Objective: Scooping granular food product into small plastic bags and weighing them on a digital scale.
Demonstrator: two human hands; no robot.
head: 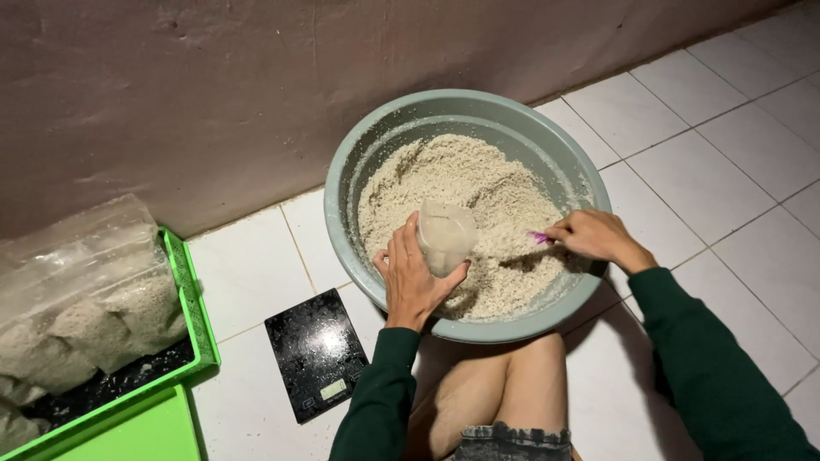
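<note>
A grey-green basin (346, 183) sits on the white tiled floor (709, 137) close against a dull brown wall (171, 94), and it is heaped with a pale, crumbly grain mix (487, 183). The left hand (412, 277) reaches in over the near rim of the basin, its fingers wrapped around a small clear plastic bag (446, 235) that is partly filled with the same pale stuff; the bag stands mouth-up just above the heap, near the middle of the basin. The right hand (595, 235) rests at the basin's right rim, fingers pinched shut on a small pink-purple tool (540, 237), probably a scoop, though only its end shows and its tip lies in the mix. The two hands are apart, with the bag between them. Both arms wear dark green sleeves, and a bare knee (504, 384) presses up to the basin's near side.

Left of the basin and a little nearer the person, a black kitchen scale (318, 352) lies flat on the floor. Further left of the basin is a bright green crate (195, 316) holding filled clear bags (81, 299) of the same pale grain.
</note>
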